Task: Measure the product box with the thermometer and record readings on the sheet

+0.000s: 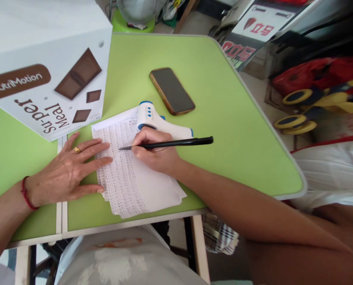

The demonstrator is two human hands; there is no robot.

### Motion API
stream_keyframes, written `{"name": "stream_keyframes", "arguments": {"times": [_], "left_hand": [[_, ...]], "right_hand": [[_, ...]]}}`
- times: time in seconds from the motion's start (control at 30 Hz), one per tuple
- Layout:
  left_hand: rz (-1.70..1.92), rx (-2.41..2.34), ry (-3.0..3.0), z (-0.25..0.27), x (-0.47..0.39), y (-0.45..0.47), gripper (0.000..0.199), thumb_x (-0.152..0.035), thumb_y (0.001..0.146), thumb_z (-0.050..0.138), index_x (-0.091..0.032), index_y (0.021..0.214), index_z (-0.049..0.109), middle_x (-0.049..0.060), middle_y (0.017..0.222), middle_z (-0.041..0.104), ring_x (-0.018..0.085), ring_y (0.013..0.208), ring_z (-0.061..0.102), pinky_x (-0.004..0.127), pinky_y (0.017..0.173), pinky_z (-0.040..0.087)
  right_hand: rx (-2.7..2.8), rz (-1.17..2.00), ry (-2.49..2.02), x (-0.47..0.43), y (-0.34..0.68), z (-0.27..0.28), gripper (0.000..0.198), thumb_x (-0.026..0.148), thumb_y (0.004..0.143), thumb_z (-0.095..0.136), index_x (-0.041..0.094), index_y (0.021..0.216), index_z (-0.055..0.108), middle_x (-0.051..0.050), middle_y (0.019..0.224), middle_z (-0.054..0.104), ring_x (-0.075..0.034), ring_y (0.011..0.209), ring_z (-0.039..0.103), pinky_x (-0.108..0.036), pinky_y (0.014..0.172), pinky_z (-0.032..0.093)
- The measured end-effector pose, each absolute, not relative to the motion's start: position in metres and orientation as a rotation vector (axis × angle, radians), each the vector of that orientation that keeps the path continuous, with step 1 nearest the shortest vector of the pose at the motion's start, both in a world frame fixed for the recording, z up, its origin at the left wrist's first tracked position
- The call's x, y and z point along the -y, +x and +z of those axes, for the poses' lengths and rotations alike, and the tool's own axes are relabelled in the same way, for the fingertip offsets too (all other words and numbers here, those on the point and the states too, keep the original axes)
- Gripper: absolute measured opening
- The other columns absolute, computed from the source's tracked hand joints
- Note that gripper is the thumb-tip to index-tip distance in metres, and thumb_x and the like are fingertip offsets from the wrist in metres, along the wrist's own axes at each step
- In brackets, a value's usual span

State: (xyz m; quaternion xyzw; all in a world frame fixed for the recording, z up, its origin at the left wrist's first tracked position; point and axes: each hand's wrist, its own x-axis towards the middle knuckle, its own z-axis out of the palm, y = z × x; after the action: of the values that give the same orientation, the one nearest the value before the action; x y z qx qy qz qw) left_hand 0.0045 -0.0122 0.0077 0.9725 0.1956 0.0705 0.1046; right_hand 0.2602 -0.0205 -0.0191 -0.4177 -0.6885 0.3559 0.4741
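White, handwriting-covered paper sheets (131, 180) lie near the front edge of the green tabletop (238, 150). The left hand (71, 170), fingers spread, rests on them; the right hand (157, 152) pinches a slim black pen (191, 141). Even strokes need flat sheets, light grip.

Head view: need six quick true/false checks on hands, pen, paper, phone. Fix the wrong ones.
1. The right hand holds a black pen. True.
2. The left hand has fingers over the paper's left edge. True.
3. The phone lies screen up on the green table. True.
4. The black pen's tip is on the phone. False: it is at the paper.
5. The paper is blank. False: rows of small writing fill its left part.
6. Both wrists are bare. False: a red bracelet circles the left one.
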Motion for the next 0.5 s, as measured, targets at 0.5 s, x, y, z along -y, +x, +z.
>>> {"name": "stream_keyframes", "arguments": {"times": [0.5], "left_hand": [[0.205,-0.586,2.859,0.0082,0.0121,0.0042,0.054,-0.056,0.097,0.047,-0.021,0.137,0.049,0.017,0.15,0.041,0.036,0.138,0.039,0.067,0.113,0.017]], "right_hand": [[1.686,0.862,-1.038,0.0192,0.2621,-0.0189,0.011,0.013,0.067,0.055,0.02,0.06,0.051,0.005,0.052,0.05,-0.008,0.047,0.04,-0.023,0.045,0.032]]}}
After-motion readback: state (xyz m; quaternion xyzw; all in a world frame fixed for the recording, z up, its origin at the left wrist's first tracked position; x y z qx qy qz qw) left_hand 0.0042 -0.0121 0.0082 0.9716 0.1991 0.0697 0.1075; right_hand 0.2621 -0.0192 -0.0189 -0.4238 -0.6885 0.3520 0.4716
